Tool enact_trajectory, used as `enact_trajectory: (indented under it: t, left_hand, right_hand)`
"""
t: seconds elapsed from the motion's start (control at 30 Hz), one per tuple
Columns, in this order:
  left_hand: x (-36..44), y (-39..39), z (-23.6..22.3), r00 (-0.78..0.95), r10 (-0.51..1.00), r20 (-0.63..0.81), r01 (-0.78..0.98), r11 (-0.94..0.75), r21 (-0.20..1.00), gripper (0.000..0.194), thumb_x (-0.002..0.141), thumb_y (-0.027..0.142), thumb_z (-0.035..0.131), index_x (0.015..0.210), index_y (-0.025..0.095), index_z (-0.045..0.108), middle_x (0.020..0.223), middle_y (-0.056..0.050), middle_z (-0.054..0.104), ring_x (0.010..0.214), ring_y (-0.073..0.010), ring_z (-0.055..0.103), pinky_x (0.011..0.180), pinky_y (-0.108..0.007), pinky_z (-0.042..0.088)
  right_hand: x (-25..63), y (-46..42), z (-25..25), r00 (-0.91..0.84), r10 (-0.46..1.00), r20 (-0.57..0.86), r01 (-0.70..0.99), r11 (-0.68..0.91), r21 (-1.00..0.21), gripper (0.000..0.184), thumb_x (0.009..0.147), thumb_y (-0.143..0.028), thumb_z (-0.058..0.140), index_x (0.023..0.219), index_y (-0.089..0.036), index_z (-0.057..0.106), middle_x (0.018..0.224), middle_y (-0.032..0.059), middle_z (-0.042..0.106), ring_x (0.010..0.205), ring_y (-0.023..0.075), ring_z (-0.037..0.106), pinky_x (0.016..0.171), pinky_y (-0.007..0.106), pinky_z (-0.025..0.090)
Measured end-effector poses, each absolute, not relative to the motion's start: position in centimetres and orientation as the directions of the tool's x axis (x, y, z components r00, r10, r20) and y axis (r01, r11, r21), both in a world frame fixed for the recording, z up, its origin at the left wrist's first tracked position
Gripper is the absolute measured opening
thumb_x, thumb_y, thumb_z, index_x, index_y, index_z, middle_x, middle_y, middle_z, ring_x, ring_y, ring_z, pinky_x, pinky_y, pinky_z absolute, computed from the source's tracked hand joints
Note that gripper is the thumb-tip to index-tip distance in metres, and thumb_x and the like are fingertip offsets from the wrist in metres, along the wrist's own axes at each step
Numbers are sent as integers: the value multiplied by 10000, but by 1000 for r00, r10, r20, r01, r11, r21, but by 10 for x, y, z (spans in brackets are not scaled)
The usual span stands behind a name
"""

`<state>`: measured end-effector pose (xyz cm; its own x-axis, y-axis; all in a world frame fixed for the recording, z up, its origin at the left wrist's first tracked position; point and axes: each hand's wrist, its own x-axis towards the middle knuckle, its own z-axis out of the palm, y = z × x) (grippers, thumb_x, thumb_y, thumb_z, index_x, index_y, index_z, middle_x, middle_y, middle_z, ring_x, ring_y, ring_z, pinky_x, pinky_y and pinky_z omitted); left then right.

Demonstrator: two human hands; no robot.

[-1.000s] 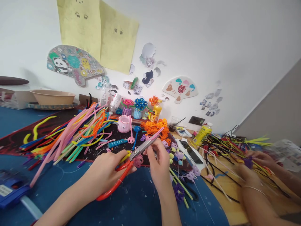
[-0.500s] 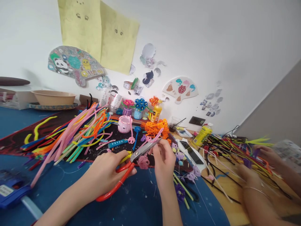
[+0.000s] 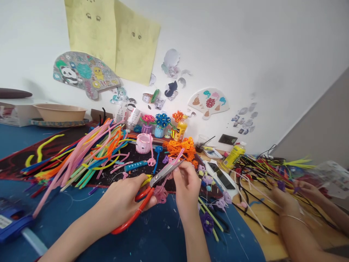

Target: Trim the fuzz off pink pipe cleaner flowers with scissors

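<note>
My left hand (image 3: pixel 127 198) is closed round a pair of scissors (image 3: pixel 144 198) with red handles, their metal blades pointing up and right. Something yellow (image 3: pixel 146 181) shows beside its fingers. With bent fingers, my right hand (image 3: pixel 187 191) pinches a pink pipe cleaner (image 3: pixel 178 156) next to the blade tips; part of the stem is hidden behind blades and fingers. A dusty-pink looped flower (image 3: pixel 160 194) hangs just below the blades, between the hands. Beyond them stand a pink pipe-cleaner pot (image 3: pixel 143 143) and a teal tube (image 3: pixel 135 166).
A heap of coloured pipe cleaners (image 3: pixel 89 149) lies left, near a blue glue gun (image 3: pixel 12 222). Orange pieces (image 3: pixel 182 147), a phone (image 3: pixel 222 176) and a yellow bottle (image 3: pixel 233 156) sit right of centre. Another person's hands (image 3: pixel 289 202) handle purple pieces at far right.
My right hand and the pink pipe cleaner have shifted slightly left and down. The looped flower now sits further left, close to the left fingers. The other person's hands have moved.
</note>
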<state>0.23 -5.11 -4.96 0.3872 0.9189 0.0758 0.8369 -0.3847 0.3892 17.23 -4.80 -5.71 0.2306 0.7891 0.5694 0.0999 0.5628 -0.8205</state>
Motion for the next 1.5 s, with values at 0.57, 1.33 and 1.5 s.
enact_trajectory:
  t: [0.57,1.33,1.5]
  left_hand:
    - [2,-54,-45,402,909,106,813,-408,416,405,883,612,327,811,258,512,749,-3,671,672,-222,628,568,-276,325]
    - [0,-52,-45,403,906,129,859,-423,290,394,910,560,320,801,235,514,693,-21,649,616,-221,601,529,-272,260]
    - [2,-51,-45,394,912,114,865,-410,290,374,897,559,339,793,240,506,688,-17,650,633,-224,612,526,-266,266]
  right_hand:
    - [174,-47,-58,109,852,511,37,511,-859,103,864,-245,530,776,-197,555,629,-39,491,606,134,478,604,271,367]
    - [175,-48,-56,127,793,596,307,540,-784,144,879,-262,499,805,-186,597,705,-1,571,637,147,535,597,263,429]
    - [175,-47,-58,121,791,600,300,547,-781,140,879,-259,502,811,-188,600,704,-2,570,636,145,534,596,259,431]
